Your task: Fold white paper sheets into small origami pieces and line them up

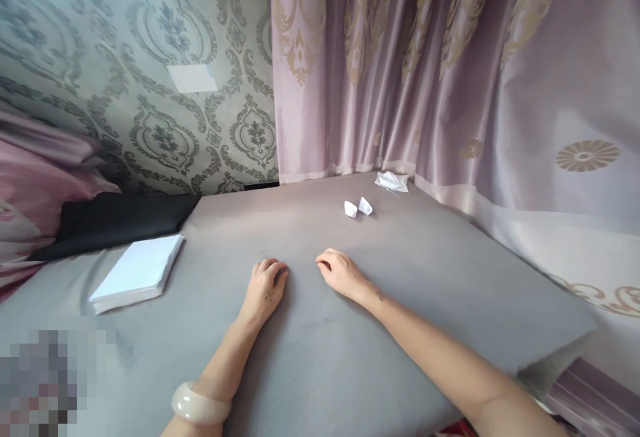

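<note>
My left hand (267,283) rests on the grey cloth (295,357), its fingers curled down and the thumb close to the index finger. Across a small gap, my right hand (343,275) lies on the same cloth, also loosely closed, with a dark hollow between thumb and fingers. I see nothing held in either one. Beyond the right hand stand two small folded white paper pieces (351,209), side by side. Farther back, near the curtain, lies a folded paper boat (391,180) on a flat white piece, with a thin white strip beside it.
To the left lies a stack of white paper (140,267), in front of a black cloth or cushion (125,217). A pink patterned curtain (345,90) hangs along the back and right edge. Patterned wallpaper (240,57) covers the wall. A blurred patch hides the lower left corner.
</note>
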The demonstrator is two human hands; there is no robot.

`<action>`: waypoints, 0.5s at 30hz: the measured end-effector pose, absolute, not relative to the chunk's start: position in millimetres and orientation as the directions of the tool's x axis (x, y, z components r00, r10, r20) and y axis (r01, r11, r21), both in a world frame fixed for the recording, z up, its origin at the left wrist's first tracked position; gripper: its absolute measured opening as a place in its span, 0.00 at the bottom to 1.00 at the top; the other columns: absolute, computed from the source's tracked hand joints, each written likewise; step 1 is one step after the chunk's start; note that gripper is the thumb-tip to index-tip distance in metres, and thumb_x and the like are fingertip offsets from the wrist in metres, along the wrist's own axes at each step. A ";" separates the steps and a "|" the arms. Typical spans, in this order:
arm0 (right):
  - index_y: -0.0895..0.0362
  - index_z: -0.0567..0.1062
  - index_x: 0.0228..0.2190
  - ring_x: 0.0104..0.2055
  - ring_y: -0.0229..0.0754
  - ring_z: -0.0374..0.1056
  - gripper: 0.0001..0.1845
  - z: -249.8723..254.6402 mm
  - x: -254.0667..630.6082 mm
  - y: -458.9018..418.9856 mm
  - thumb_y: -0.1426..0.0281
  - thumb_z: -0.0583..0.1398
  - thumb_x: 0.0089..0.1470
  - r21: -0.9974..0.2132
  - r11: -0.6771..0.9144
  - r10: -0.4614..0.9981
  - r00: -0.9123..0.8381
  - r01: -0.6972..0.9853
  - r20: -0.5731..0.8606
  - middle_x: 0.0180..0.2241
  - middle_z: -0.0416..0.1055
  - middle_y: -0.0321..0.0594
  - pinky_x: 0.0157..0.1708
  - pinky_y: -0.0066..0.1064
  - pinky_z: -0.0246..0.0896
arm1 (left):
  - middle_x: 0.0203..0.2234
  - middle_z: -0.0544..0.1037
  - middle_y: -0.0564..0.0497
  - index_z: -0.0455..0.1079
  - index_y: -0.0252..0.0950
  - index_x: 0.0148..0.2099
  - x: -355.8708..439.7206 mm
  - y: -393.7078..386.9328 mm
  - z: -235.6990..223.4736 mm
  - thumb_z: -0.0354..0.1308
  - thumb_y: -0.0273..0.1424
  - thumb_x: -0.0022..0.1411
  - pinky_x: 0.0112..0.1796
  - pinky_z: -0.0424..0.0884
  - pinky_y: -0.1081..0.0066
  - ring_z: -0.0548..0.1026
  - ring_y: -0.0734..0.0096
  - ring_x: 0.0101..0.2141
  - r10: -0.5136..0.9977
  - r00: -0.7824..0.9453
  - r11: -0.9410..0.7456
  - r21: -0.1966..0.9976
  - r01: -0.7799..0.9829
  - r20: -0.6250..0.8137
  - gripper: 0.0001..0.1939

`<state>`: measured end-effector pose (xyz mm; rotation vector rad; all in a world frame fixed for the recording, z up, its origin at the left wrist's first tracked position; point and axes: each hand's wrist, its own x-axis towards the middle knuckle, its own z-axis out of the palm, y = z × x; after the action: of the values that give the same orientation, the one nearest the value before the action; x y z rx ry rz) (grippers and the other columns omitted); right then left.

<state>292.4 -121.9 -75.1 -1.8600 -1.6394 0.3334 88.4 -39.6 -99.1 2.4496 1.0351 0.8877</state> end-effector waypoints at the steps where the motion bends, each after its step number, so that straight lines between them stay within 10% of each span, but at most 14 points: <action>1: 0.53 0.78 0.32 0.38 0.39 0.70 0.11 -73.3 294.3 -120.1 0.74 0.55 0.55 -0.600 -0.055 0.955 0.217 0.798 0.201 0.36 0.76 0.39 0.41 0.26 0.60 | 0.40 0.74 0.43 0.74 0.37 0.41 87.2 -40.4 -99.7 0.50 0.32 0.62 0.45 0.69 0.56 0.70 0.58 0.40 0.734 0.539 -0.676 0.518 0.524 0.413 0.11; 8: 0.57 0.69 0.51 0.46 0.51 0.69 0.20 -57.6 356.6 -77.7 0.75 0.52 0.58 -0.568 -0.383 0.810 0.560 0.728 0.172 0.43 0.73 0.55 0.43 0.38 0.57 | 0.39 0.74 0.43 0.74 0.37 0.41 86.3 -41.8 -101.1 0.51 0.32 0.62 0.45 0.69 0.57 0.70 0.58 0.40 0.734 0.542 -0.677 0.510 0.531 0.409 0.12; 15: 0.56 0.74 0.41 0.51 0.54 0.66 0.15 -53.8 388.9 -50.6 0.79 0.56 0.52 -0.701 -0.410 0.757 0.647 0.584 0.096 0.42 0.72 0.54 0.49 0.41 0.54 | 0.37 0.76 0.43 0.76 0.37 0.38 87.9 -31.7 -98.4 0.51 0.34 0.62 0.43 0.70 0.58 0.72 0.58 0.39 0.742 0.547 -0.662 0.547 0.512 0.387 0.12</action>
<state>388.9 -50.6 -53.8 -2.1388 -1.0377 0.3056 87.9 -31.7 -98.4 2.4167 1.0271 0.8582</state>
